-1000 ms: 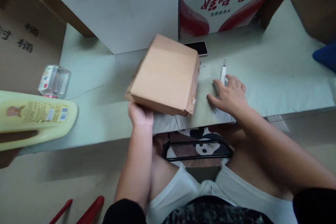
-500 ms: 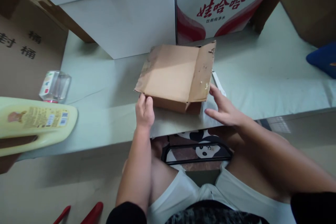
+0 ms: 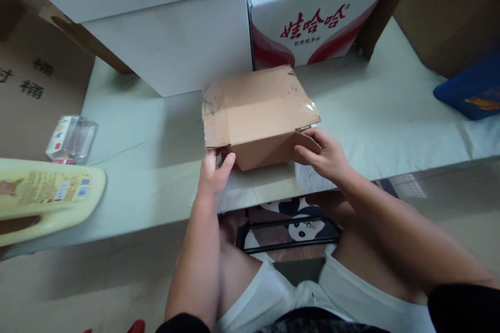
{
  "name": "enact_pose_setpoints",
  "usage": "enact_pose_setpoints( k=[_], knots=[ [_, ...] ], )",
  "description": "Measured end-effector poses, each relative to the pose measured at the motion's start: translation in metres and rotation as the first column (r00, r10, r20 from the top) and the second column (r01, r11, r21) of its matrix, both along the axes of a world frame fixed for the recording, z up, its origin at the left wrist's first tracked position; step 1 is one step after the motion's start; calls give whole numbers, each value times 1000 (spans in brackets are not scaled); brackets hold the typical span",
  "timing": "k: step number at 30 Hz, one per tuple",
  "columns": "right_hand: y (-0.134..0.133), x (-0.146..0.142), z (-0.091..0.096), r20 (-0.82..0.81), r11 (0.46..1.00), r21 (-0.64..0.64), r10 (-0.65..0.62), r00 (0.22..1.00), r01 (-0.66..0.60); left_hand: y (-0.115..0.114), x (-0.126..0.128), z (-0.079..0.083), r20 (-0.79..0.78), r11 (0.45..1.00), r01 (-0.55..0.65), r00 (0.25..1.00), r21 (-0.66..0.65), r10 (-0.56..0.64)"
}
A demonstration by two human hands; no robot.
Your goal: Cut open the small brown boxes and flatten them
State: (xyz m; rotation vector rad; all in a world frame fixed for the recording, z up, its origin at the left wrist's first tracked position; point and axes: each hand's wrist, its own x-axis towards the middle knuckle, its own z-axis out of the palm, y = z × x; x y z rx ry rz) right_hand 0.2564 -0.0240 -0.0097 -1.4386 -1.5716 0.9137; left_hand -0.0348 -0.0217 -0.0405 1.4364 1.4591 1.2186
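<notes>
A small brown cardboard box (image 3: 255,112) with worn tape marks rests on the pale green table (image 3: 156,135), close to its near edge. My left hand (image 3: 213,171) grips the box's near left corner, thumb and fingers pinching the cardboard. My right hand (image 3: 322,153) holds the near right corner, fingers curled around a side flap. The top flaps lie folded down flat.
Large white boxes (image 3: 167,36) and a red-and-white printed carton (image 3: 312,15) stand behind the box. A yellow jug (image 3: 47,192) and a clear plastic bottle (image 3: 72,138) lie at the left. A blue object (image 3: 469,88) sits at the right; brown cartons flank both sides.
The box was tilted up in my left hand, then set down with a flap raised; now the flaps are down and both hands grip its near corners. My right hand left the table.
</notes>
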Motion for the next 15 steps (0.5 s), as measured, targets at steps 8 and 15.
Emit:
enact_pose_setpoints(
  k=[8, 15],
  knots=[
    [9, 3, -8, -327, 976, -88, -217, 920, 199, -16, -8, 23, 188, 933, 340, 930, -119, -315],
    [8, 8, -5, -492, 973, -136, -228, 840, 185, -10, -33, 8, 218, 923, 307, 941, -233, -258]
  ],
)
